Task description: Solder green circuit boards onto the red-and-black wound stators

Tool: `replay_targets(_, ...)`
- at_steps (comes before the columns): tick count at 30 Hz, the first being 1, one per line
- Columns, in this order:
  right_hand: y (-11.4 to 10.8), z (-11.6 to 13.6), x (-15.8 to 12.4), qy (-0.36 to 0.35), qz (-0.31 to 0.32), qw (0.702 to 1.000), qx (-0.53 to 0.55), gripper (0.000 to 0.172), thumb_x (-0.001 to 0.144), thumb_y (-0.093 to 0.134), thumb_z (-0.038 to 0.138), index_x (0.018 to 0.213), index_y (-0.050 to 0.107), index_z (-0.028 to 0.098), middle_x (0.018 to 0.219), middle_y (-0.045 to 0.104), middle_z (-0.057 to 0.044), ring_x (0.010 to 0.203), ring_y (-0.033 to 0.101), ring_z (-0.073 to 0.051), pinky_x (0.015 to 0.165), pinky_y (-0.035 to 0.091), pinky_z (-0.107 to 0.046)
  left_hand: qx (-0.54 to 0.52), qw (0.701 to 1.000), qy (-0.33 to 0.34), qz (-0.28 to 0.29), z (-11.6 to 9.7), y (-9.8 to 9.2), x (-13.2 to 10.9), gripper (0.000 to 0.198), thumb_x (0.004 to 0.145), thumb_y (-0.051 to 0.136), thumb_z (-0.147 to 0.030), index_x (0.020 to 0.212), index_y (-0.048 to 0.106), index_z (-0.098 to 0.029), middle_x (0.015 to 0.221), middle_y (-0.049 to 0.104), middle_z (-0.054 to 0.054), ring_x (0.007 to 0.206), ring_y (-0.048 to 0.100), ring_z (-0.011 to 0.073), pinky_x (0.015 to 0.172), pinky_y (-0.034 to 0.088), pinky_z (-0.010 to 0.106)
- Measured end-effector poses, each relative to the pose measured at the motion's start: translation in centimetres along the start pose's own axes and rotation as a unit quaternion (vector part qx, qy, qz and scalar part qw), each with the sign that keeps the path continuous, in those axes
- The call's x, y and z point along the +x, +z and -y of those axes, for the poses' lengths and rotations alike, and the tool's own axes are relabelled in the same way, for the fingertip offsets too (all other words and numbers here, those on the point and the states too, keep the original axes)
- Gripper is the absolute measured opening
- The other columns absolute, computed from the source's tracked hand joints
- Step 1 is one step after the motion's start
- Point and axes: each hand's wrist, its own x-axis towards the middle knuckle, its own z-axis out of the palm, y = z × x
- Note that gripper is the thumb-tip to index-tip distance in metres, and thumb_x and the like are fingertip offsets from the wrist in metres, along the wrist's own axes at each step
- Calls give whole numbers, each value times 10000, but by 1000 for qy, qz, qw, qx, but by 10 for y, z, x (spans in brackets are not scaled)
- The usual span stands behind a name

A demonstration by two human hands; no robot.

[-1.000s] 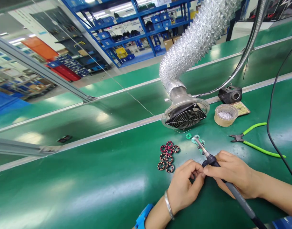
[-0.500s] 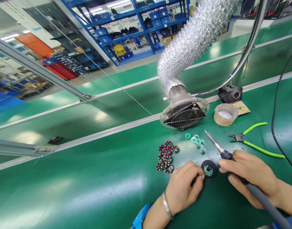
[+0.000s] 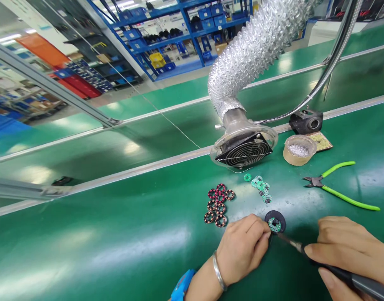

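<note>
My right hand (image 3: 351, 246) is wrapped round the dark handle of a soldering iron (image 3: 336, 269). The iron's tip points left, at the lower edge of a small round green circuit board (image 3: 275, 225), and whether it touches cannot be made out. That board sits on a black disc (image 3: 281, 216) on the bench. My left hand (image 3: 243, 246), with a metal bangle at its wrist, is closed in a pinch at the disc's left edge. What its fingertips hold is hidden. Several copper-wound rings (image 3: 220, 208) lie left of the disc, and several small green boards (image 3: 261, 186) lie beyond it.
Above the bench hangs a fume extractor (image 3: 246, 152) on a silver flexible duct (image 3: 242, 67). Green-handled cutters (image 3: 345, 196) lie at the right. Behind them stand a round tub of metal shavings (image 3: 295, 156), a yellow sponge tray (image 3: 324, 142) and a black iron holder (image 3: 306, 122).
My right hand has moved down and right, swinging the iron's tip from above the bench down to the board's lower edge. My left hand stays at the disc.
</note>
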Motion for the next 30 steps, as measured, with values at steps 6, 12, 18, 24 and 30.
replay_targets(6, 0, -3, 0, -1, 17, 1000, 8, 259, 854, 556, 133, 1084, 596, 246, 685, 631, -25, 603, 636, -203, 591, 543, -366, 3, 1000, 0, 2, -1, 0, 0, 91, 909, 470, -127, 908, 522, -202, 793, 636, 10, 678, 582, 141, 603, 447, 242)
replay_targets(12, 0, -2, 0, -10, 27, 1000, -4, 288, 842, 499, 97, 1092, 563, 223, 680, 641, -41, 616, 645, -221, 574, 534, -381, 7, 1000, 1, 3, -1, 0, 0, 93, 910, 466, -134, 913, 531, -201, 800, 645, 15, 677, 588, 141, 601, 458, 242)
replay_targets(18, -1, -3, 1, -16, 22, 1000, 1, 325, 816, 504, 86, 1101, 557, 233, 676, 647, -38, 603, 643, -226, 572, 532, -392, 11, 1000, 3, 3, 0, 1, 0, 97, 913, 463, -137, 918, 535, -201, 801, 648, 15, 670, 592, 140, 599, 465, 241)
replay_targets(24, 3, -3, 3, -11, 13, 1000, -14, 292, 827, 495, 94, 1082, 555, 224, 676, 654, -43, 606, 645, -224, 556, 520, -393, 12, 1000, 6, 4, -1, 0, -1, 86, 910, 471, -131, 923, 522, -199, 811, 651, 13, 672, 596, 146, 601, 463, 244)
replay_targets(30, 0, -2, 1, -4, -10, 1000, -8, 252, 850, 502, 120, 1061, 573, 238, 676, 655, -39, 634, 662, -238, 543, 509, -392, 15, 1000, 6, 8, -1, -1, -1, 91, 916, 463, -133, 931, 526, -198, 822, 658, 17, 684, 601, 147, 608, 464, 243)
